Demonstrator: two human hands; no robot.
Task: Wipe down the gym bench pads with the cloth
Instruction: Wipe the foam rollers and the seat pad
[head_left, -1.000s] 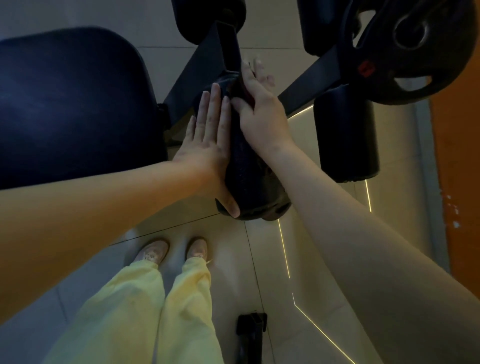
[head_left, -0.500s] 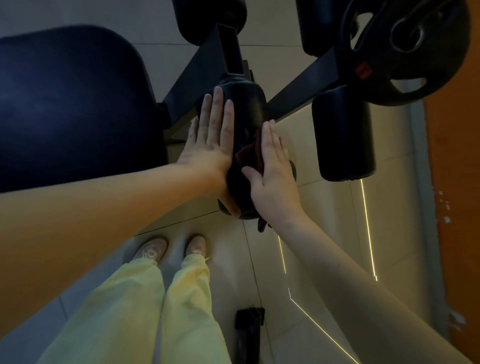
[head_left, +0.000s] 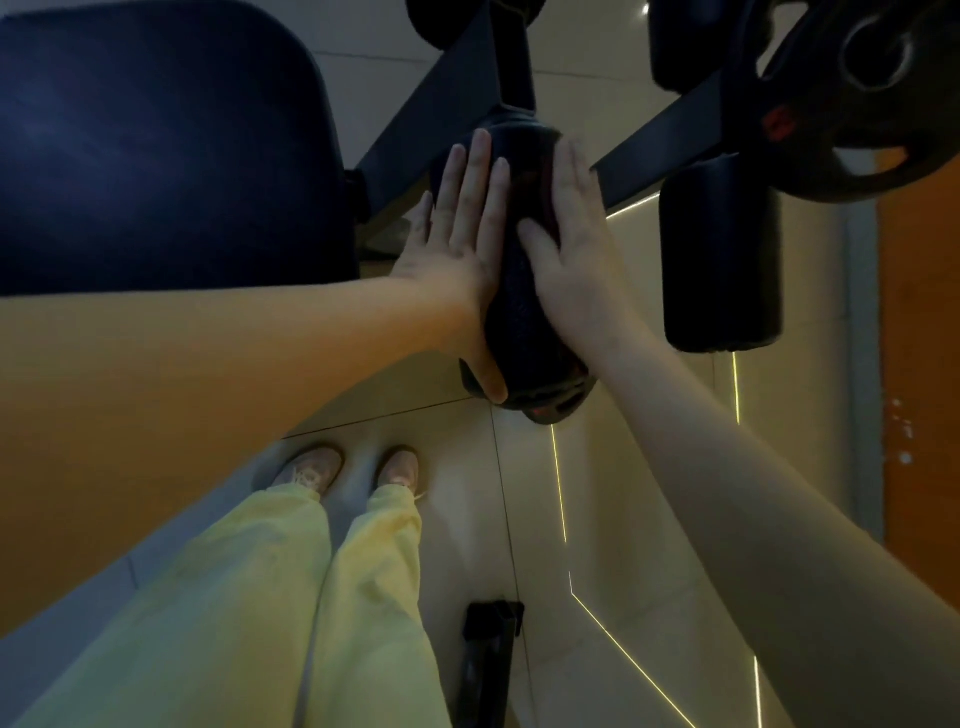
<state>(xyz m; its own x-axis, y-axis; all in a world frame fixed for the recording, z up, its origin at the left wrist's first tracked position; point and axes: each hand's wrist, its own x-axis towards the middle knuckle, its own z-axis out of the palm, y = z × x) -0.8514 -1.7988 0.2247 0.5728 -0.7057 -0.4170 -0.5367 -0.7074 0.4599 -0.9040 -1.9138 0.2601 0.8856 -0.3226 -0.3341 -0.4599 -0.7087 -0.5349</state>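
A black roller pad (head_left: 522, 317) of the gym bench runs toward me in the middle of the view. My left hand (head_left: 462, 244) lies flat along its left side, fingers straight. My right hand (head_left: 571, 244) presses a dark reddish cloth (head_left: 537, 192) against the pad's right side with straight fingers; only a strip of the cloth shows under the palm. The large dark blue seat pad (head_left: 156, 145) fills the upper left.
A second black roller pad (head_left: 722, 249) hangs to the right, with a black weight plate (head_left: 862, 93) above it. Black frame bars (head_left: 441, 104) cross behind the pads. My shoes (head_left: 353, 467) stand on the pale tiled floor; a black frame foot (head_left: 491, 654) lies near them.
My right hand with the cloth slid down the roller pad toward me, then back up along its right side. My left hand stayed flat on the left side.
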